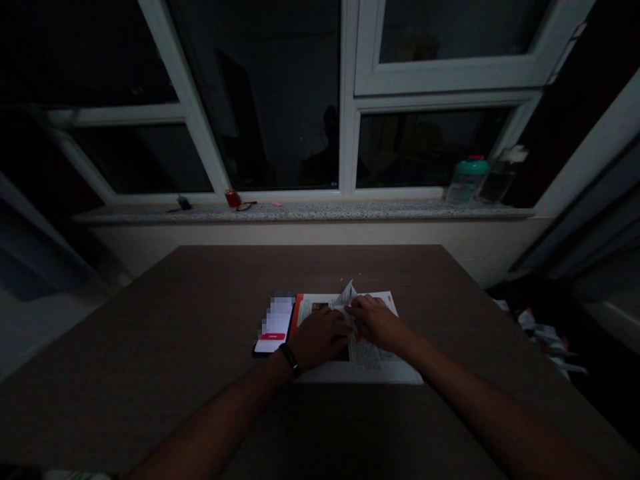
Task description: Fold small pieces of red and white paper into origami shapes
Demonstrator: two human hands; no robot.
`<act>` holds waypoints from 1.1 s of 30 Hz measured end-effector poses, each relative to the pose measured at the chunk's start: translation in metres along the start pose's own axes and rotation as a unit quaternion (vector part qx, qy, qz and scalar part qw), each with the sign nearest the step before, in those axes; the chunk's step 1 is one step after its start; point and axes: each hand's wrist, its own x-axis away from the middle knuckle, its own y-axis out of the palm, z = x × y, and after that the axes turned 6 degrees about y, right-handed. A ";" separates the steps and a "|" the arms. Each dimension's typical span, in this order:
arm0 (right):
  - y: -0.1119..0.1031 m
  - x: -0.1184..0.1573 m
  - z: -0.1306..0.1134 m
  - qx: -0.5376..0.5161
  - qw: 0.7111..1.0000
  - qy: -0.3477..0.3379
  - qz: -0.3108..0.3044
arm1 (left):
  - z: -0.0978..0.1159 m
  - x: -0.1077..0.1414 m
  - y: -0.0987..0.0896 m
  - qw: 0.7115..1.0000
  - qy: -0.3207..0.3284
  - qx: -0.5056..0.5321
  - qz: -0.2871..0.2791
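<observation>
A folded piece of printed paper [349,292] lies on a larger printed sheet [405,372], its pointed tip standing up. My right hand [376,321] is closed on the folded paper, thumb and fingers pinching its right side. From the left, my left hand [320,337] has its fingers curled onto the same paper; its fingertips meet the paper close to the right hand's. A dark band [290,360] circles my left wrist. The sheet below has an orange strip along its left side, text and small pictures. Dim light hides the exact folds between the fingers.
A phone [275,327] with a lit screen lies left of the sheet on the brown table [200,320]. Tiny scraps sit beyond the paper. On the stone windowsill [310,211] stand a teal-lidded bottle [466,180], a clear bottle [500,177] and a small red jar [232,198].
</observation>
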 end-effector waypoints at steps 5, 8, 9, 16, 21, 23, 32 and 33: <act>-0.003 0.002 0.002 -0.014 1.000 -0.013 -0.012 | -0.005 0.001 0.000 1.000 -0.006 -0.015 0.005; -0.005 0.003 0.003 -0.017 1.000 -0.022 -0.013 | -0.006 0.002 0.001 1.000 -0.007 -0.019 0.005; -0.005 0.003 0.004 -0.018 0.999 -0.024 -0.013 | -0.006 0.002 0.001 1.000 -0.008 -0.021 0.004; -0.009 0.005 0.001 -0.033 0.999 -0.032 -0.014 | -0.004 0.002 0.001 1.000 -0.003 -0.023 -0.003; -0.009 0.005 0.001 -0.034 0.999 -0.028 -0.010 | -0.007 0.002 0.006 0.998 -0.036 -0.045 0.015; -0.009 0.006 0.001 -0.033 0.999 -0.028 -0.008 | -0.008 0.003 0.007 0.998 -0.049 -0.049 0.010; -0.006 0.004 -0.001 -0.044 0.998 -0.032 0.013 | -0.006 0.002 0.001 0.998 -0.037 -0.052 0.004; -0.006 0.003 -0.001 -0.046 0.998 -0.035 0.014 | -0.005 0.002 0.000 0.998 -0.035 -0.053 0.001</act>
